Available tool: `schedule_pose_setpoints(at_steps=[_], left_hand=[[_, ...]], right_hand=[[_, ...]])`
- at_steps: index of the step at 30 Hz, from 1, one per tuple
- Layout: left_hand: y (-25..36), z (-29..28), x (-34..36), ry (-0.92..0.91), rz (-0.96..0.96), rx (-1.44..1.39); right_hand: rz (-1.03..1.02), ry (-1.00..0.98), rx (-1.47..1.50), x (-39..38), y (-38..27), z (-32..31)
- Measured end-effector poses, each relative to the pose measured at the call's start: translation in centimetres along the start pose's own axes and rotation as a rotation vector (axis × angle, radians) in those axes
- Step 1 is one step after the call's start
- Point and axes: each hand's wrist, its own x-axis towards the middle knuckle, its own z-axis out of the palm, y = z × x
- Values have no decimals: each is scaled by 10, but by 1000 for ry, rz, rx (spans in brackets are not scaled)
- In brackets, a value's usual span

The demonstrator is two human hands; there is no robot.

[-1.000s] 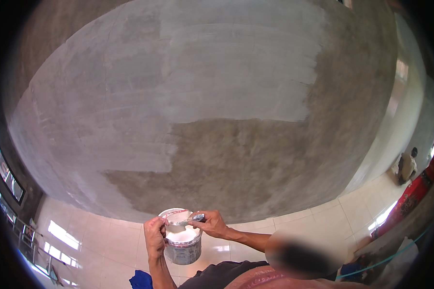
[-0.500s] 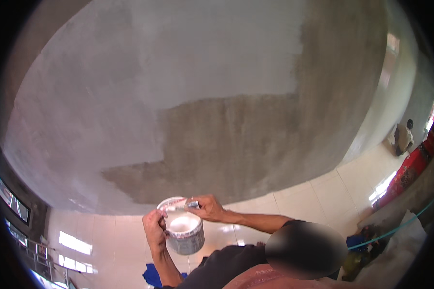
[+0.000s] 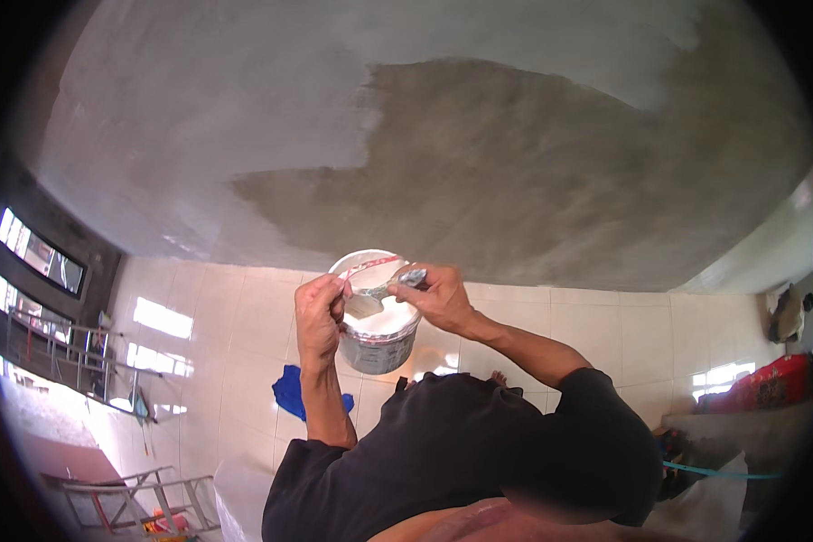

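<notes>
Two hands meet at a white bucket [image 3: 377, 318] that we hold up in front of our black shirt [image 3: 461, 461]. Our left hand [image 3: 319, 316] is curled shut on the bucket's near rim, fingers wrapped tight. Our right hand [image 3: 440, 296] is closed around the handle of a paint brush [image 3: 379, 294], whose pale bristles lie over the white paint inside. A grey band circles the bucket's lower wall; a thin red strip runs along its far rim. Below it, a blue cloth [image 3: 294, 395] lies on the glossy cream tiled floor [image 3: 605, 330]. Beyond rises a grey wall [image 3: 515, 172], partly coated lighter.
</notes>
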Motion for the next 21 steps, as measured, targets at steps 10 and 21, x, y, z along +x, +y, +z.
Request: schedule_pose_setpoints(at_steps=[10, 21], left_hand=[[-2, 1, -2, 47, -56, -31], [-10, -5, 1, 76, -82, -4]], right_hand=[[186, -40, 69, 13, -6, -8], [-570, -91, -495, 18, 11, -3]])
